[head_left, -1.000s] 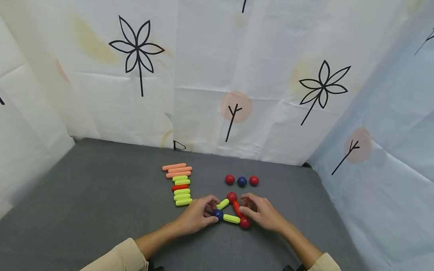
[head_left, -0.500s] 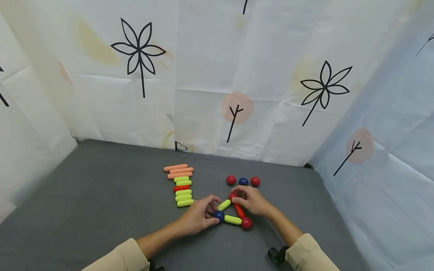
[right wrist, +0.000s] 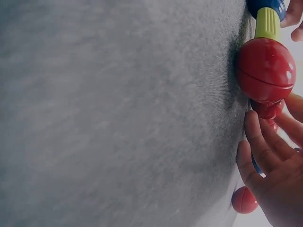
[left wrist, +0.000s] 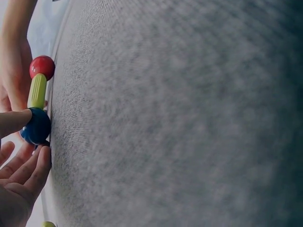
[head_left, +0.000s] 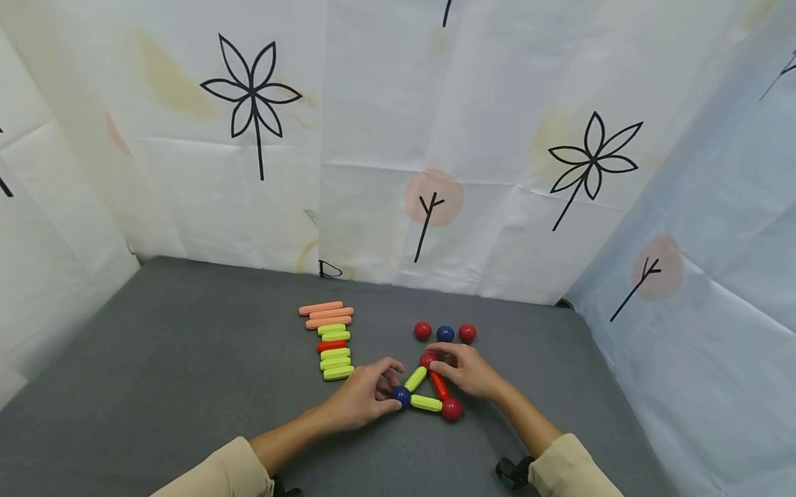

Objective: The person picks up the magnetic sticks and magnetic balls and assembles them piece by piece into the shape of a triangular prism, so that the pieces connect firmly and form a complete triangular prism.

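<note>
- Triangle (head_left: 426,403) of balls + sticks lies on gray cloth (head_left: 169,387), just below frame ctr.
- Its corners: blue ball (head_left: 401,397) at lower L, red ball (head_left: 428,361) at top, 2nd red ball (head_left: 451,409) at lower R; all round, glossy, smooth. Wrist views show a thin seam round the 2nd one.
- Its sides: 2 yellow-green sticks (head_left: 416,378), ridged lengthwise in wrist views, + 1 red stick (head_left: 439,385) on the R side.
- L hand (head_left: 364,395): gripping blue ball, thumb on the near side, fingers curled round the far side; comes in from lower L.
- R hand (head_left: 469,370): pinching top red ball btwn thumb & fingers; comes in from lower R, forearm slanting up-left.
- Beige sleeves (head_left: 577,478), cloth, at bottom L & bottom R; dark wrist gear (head_left: 512,472) by the R cuff.
- Spare sticks (head_left: 332,346) stacked in a column L of ctr: 3 orange on top, then yellow-green w/ 1 red among them; bottom one close to L hand's knuckles.
- Spare balls (head_left: 445,334) in a row just above R hand: red, blue, red.
- Gray cloth: fine woven texture in wrist views; runs wide to the L of the sticks & btwn forearms. Far edge meets white curtain (head_left: 377,94), creased, w/ black line flowers; curtain also bounds both sides.
</note>
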`<state>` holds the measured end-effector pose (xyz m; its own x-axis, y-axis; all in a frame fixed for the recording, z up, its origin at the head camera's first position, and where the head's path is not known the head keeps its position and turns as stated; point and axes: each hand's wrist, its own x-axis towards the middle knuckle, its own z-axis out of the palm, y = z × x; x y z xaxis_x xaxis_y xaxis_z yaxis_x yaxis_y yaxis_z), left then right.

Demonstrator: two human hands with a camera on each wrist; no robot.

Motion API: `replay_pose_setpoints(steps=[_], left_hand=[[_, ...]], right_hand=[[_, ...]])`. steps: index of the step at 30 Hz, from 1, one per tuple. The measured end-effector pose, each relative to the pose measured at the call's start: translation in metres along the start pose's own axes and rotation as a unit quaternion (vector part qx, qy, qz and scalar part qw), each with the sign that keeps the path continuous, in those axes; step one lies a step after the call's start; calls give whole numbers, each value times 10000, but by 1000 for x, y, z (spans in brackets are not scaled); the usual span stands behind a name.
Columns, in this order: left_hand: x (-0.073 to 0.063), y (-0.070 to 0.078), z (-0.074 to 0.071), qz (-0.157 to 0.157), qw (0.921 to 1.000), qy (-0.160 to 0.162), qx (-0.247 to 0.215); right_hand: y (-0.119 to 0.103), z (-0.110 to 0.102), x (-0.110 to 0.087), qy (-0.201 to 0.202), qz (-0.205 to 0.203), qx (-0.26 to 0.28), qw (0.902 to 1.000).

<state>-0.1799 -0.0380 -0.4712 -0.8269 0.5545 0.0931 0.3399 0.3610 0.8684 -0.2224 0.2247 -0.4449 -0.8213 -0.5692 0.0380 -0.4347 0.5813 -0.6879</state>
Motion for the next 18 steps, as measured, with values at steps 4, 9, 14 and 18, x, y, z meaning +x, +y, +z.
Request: replay_pose_setpoints(steps=[4,9,14,18], left_hand=[[0,0,2,34,10000,-1,-5],[-1,0,3,123,9999,65,20],[-3,-1,3,116,9999,127,-1],[-4,-2,0,25,9999,95,-142]], right_hand=[[0,-1,-15,-8,192,52,9998],[0,0,-40,-179,335,249,9990],[-1,4,-57,-362,340,411,9979],[-2,7,-62,-416,313,417,9978]])
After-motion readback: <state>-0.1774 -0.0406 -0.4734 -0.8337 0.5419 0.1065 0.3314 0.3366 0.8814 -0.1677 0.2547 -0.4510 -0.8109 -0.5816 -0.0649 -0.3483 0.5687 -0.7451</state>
